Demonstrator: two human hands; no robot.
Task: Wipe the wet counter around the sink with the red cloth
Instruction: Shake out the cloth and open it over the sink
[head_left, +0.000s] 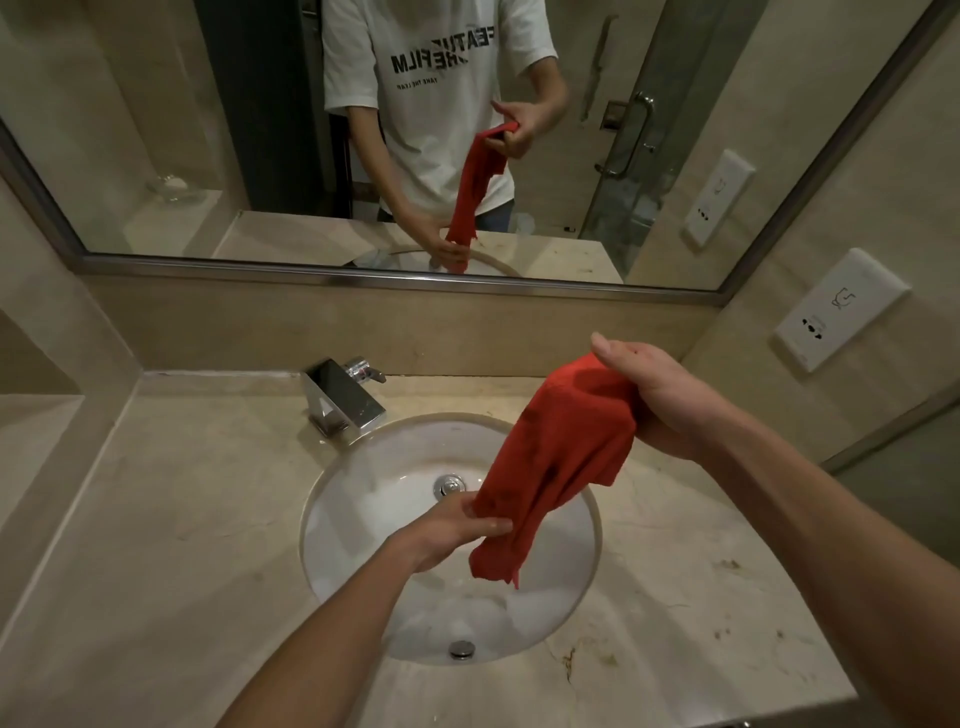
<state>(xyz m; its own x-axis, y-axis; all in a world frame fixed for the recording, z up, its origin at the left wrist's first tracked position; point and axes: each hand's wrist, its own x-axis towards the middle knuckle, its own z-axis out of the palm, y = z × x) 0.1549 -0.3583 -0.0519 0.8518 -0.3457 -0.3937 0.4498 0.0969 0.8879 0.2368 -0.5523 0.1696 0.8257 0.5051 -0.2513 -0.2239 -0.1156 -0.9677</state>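
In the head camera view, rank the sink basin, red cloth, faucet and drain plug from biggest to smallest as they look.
1. sink basin
2. red cloth, though held nearer the camera
3. faucet
4. drain plug

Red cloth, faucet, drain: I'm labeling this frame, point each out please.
red cloth (563, 457): head view, middle of the hanging fabric.
faucet (340, 397): head view, top of the spout.
drain (449, 484): head view, chrome plug.
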